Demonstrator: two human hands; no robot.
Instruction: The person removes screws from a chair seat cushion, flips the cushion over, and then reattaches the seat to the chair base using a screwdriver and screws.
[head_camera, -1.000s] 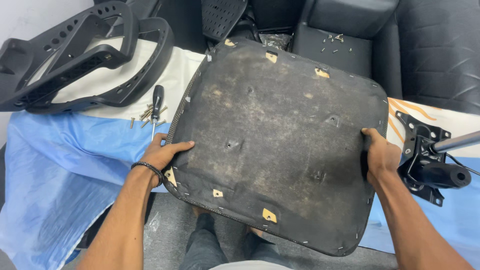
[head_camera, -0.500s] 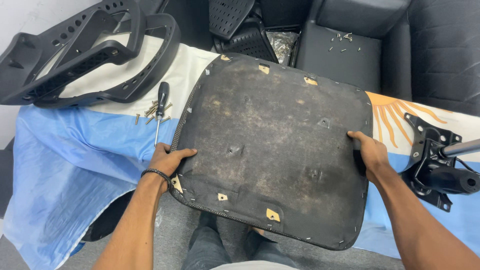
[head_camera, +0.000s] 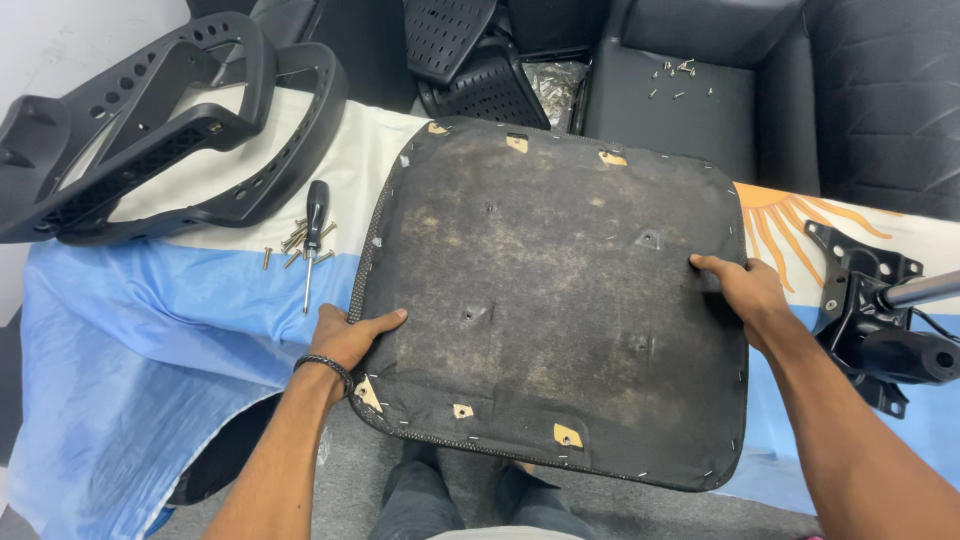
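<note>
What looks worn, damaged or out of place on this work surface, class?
The seat base, held by the left hand and right hand, looks worn: its underside is stained, and tan patches show through holes in the fabric edge. Loose screws lie scattered beside the screwdriver.

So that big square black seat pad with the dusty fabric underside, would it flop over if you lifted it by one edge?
Probably not: the black seat pad stays flat though the left hand and right hand grip only its side edges. Staples along the rim suggest a rigid board inside. Its rough fabric likely grips well.
</note>
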